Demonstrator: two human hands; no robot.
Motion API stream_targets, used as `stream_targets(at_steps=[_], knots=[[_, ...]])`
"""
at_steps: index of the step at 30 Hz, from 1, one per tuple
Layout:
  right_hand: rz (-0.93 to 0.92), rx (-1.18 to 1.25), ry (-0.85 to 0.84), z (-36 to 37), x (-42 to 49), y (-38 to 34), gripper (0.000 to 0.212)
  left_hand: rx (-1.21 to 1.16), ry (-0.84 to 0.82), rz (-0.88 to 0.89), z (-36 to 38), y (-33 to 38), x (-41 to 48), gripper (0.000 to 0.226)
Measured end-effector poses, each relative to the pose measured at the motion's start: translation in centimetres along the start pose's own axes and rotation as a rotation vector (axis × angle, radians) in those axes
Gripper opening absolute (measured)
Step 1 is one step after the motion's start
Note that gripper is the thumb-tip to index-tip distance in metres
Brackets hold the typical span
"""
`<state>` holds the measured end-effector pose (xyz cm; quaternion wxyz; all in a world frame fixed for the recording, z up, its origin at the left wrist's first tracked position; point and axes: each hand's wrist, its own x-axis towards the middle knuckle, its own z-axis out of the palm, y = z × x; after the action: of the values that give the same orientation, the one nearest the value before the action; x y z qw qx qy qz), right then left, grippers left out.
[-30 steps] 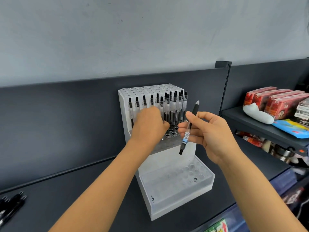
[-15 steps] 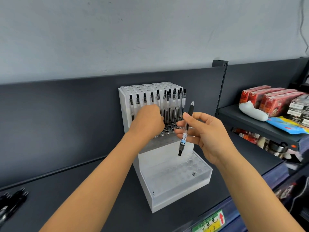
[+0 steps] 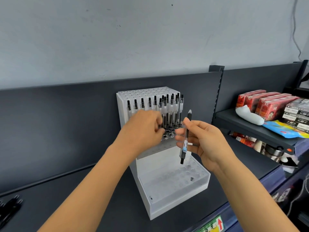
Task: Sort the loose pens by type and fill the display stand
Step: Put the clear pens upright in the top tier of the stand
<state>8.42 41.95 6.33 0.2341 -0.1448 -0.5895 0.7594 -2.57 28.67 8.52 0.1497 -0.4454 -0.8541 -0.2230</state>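
A white acrylic display stand (image 3: 177,204) with stepped tiers of holes sits on the dark shelf. Several clear pens with black caps (image 3: 170,111) stand upright in its middle tier, most of them at the right. My left hand (image 3: 144,128) is at that tier, seen from the back, its curled fingers blurred among the pens; what they hold is hidden. My right hand (image 3: 206,142) pinches one clear pen with a black grip (image 3: 185,141) nearly upright, tip up, just right of the stand and above the lower tier. Loose black pens (image 3: 9,207) lie at the far left edge.
A dark shelf upright (image 3: 217,91) stands right of the stand. The right-hand shelf carries red boxes (image 3: 261,102), a white lump (image 3: 249,115) and a blue packet (image 3: 284,131). More goods sit below it. A yellow-green label (image 3: 211,225) marks the front edge.
My left hand has shifted slightly at the middle tier and its fingers are now blurred with motion. My right hand keeps the pen in about the same place.
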Motion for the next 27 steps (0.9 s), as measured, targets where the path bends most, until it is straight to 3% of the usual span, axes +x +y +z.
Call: stream_targets(at_steps=[3,6,9,12,15,23,27], knots=[[0.074,0.071,-0.027,0.7,0.0,-0.2,0.023,-0.373,-0.023,0.230,-0.8,0.3,-1.7,0.037],[0.125,0.094,-0.069,2.0,-0.2,-0.7,0.032,-0.499,0.153,0.338,-0.1,0.4,-2.1,0.027],[0.068,-0.207,-0.010,2.8,-0.2,-0.3,0.041,-0.672,0.336,0.182,-0.6,1.2,-2.2,0.009],[-0.375,-0.573,0.199,2.4,0.3,0.8,0.025,-0.700,0.484,0.040,-1.5,1.0,-1.9,0.008],[-0.621,-0.762,0.131,2.6,0.2,1.4,0.028,-0.690,0.519,-0.041,-1.8,1.0,-1.5,0.011],[-0.707,-0.661,0.087,4.6,0.9,1.7,0.015,-0.718,0.518,-0.146,-1.5,1.1,-1.5,0.011],[-0.648,-0.512,0.026,4.9,1.3,1.7,0.010,-0.587,0.372,-0.151,-1.8,-0.1,-1.7,0.015]])
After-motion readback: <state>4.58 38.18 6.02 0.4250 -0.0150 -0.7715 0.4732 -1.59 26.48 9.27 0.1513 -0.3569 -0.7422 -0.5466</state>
